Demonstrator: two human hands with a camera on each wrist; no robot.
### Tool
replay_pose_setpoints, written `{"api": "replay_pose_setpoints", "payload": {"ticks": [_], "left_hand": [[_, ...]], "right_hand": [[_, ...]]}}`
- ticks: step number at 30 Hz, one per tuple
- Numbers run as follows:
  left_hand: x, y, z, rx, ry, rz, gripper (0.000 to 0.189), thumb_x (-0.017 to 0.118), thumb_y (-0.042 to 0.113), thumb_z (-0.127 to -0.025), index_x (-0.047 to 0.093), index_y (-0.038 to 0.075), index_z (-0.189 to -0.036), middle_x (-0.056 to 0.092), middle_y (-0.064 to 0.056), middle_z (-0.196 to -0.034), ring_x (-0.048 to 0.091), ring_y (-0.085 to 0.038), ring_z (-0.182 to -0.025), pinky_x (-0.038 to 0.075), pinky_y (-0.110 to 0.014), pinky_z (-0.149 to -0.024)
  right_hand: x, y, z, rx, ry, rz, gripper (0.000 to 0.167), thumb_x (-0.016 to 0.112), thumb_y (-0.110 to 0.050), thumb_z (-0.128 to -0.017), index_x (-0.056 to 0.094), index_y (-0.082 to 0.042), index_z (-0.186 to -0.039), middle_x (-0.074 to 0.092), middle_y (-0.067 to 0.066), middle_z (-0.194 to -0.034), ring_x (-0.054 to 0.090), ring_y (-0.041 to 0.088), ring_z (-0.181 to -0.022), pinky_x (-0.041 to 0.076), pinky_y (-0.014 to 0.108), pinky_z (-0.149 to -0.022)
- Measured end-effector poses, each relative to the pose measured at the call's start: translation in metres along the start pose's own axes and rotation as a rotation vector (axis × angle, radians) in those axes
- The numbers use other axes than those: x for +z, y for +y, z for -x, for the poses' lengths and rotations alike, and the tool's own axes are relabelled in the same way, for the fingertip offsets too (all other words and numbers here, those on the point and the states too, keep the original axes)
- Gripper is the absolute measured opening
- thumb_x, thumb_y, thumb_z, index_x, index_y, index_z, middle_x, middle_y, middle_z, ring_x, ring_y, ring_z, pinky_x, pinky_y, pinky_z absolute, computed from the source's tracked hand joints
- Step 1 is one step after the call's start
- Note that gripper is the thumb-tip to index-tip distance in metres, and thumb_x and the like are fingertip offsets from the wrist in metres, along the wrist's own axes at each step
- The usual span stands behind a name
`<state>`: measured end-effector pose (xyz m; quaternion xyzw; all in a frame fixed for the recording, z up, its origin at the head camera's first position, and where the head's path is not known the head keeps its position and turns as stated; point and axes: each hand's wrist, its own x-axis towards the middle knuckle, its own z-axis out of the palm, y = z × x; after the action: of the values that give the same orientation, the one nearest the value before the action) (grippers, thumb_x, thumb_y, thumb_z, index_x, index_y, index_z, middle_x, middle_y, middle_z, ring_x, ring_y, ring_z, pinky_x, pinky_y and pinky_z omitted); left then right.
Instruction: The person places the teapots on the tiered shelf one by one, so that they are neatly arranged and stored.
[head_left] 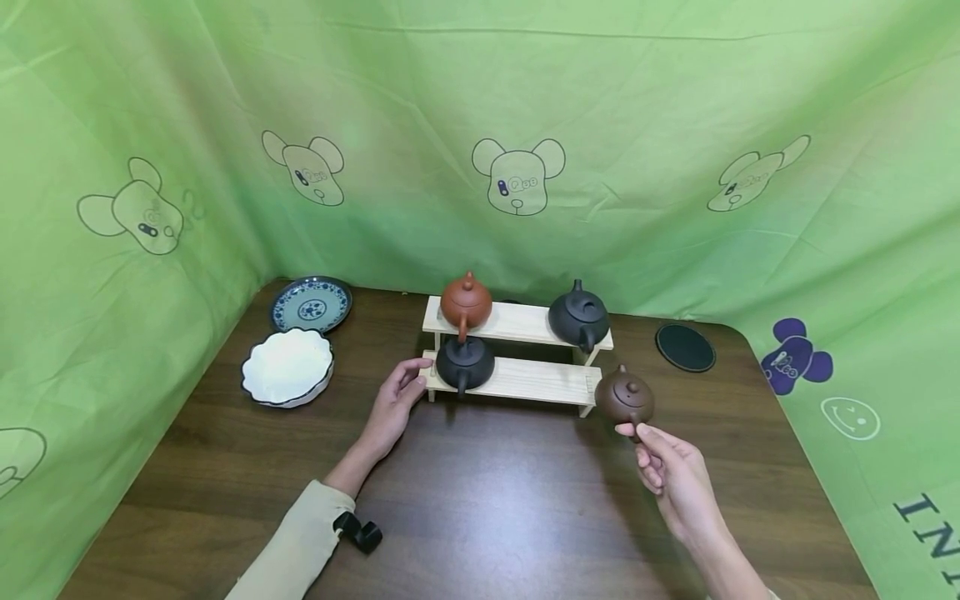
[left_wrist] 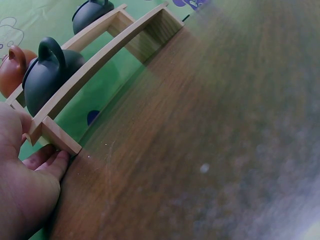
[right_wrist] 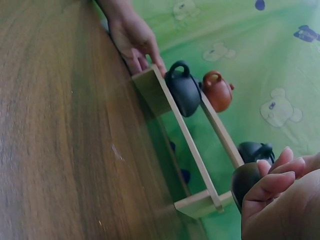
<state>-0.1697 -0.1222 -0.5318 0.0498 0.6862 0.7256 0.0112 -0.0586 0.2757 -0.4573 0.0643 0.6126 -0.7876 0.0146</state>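
My right hand [head_left: 678,483] pinches the handle of a brown teapot [head_left: 621,396] between thumb and fingers, just off the right end of a two-tier wooden stand [head_left: 536,379]. In the right wrist view the fingers partly hide that teapot [right_wrist: 242,184]. My left hand [head_left: 393,407] grips the left end of the lower tier, with fingers against the leg [left_wrist: 61,136]. Beside it on this tier sits a black teapot [head_left: 467,363], handle toward me. The upper tier bears a reddish-orange teapot [head_left: 465,302] at left and another black teapot [head_left: 579,317] at right.
On the left of the table [head_left: 480,517] lie a blue patterned plate [head_left: 311,305] and a white scalloped dish [head_left: 288,367]. A dark round coaster [head_left: 685,347] lies at the back right. Green printed cloth [head_left: 420,108] hangs behind and along both sides.
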Motion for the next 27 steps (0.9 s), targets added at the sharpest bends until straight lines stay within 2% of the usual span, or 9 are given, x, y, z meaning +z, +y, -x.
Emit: {"api": "replay_pose_setpoints", "payload": {"ticks": [17,27], "left_hand": [[0.000,0.002,0.001,0.001,-0.007,0.006,0.035,0.054,0.003,-0.115,0.058,-0.005,-0.148,0.053,-0.022,-0.163,0.044,-0.030,-0.156,0.045,-0.016,-0.112],[0.000,0.001,0.001,0.001,-0.009,0.002,0.034,0.054,0.004,-0.115,0.058,-0.004,-0.148,0.053,-0.021,-0.163,0.043,-0.030,-0.157,0.045,-0.016,-0.112]], "right_hand": [[0.026,0.010,-0.008,0.050,-0.033,0.051,0.033,0.057,-0.013,-0.116,0.088,-0.015,-0.103,0.057,-0.009,-0.067,0.034,0.003,-0.052,0.015,0.031,-0.052],[0.035,0.015,-0.017,0.088,-0.004,0.065,0.030,0.060,-0.015,-0.115,0.087,-0.016,-0.103,0.056,-0.009,-0.067,0.038,0.000,-0.052,0.022,0.022,-0.052]]}}
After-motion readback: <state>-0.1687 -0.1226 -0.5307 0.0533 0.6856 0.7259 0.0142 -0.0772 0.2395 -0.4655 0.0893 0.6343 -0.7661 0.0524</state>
